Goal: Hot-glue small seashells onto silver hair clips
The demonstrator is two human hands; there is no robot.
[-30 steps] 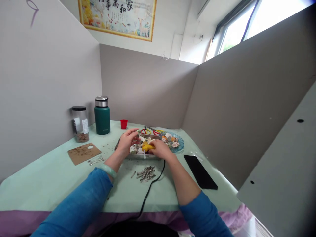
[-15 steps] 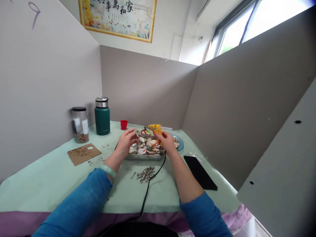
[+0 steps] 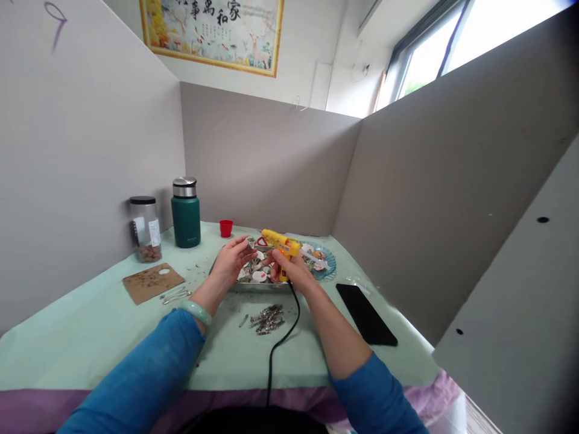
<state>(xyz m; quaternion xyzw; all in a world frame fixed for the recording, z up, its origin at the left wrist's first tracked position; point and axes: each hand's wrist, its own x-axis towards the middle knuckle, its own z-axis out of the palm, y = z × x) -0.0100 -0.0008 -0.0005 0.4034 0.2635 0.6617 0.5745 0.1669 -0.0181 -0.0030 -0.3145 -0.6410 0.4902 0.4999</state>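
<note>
My right hand point(image 3: 292, 268) is wrapped round the handle of a yellow hot glue gun point(image 3: 277, 240), whose nozzle points left and a little away. A clear glue stick juts from its rear, and a small orange light glows on it. My left hand point(image 3: 233, 258) pinches a small green and white piece point(image 3: 251, 242) between thumb and fingers, close to the gun's nozzle; its exact kind is too small to tell. Below both hands sits a metal tray point(image 3: 260, 288) full of small white and coloured pieces, partly hidden by the hands.
Small metal clips or pins point(image 3: 268, 319) lie piled before the tray. A blue dish point(image 3: 332, 268) holds more pieces. A black slab point(image 3: 367, 314) lies right; brown card point(image 3: 154, 282), jar point(image 3: 145, 232), green flask point(image 3: 186, 216) and red cup point(image 3: 226, 228) stand left. The gun's cord point(image 3: 274, 352) crosses the front.
My right hand has moved left and turned, bringing the glue gun's nozzle nearer the piece in my left hand. The cord has shifted; my left hand stays almost still.
</note>
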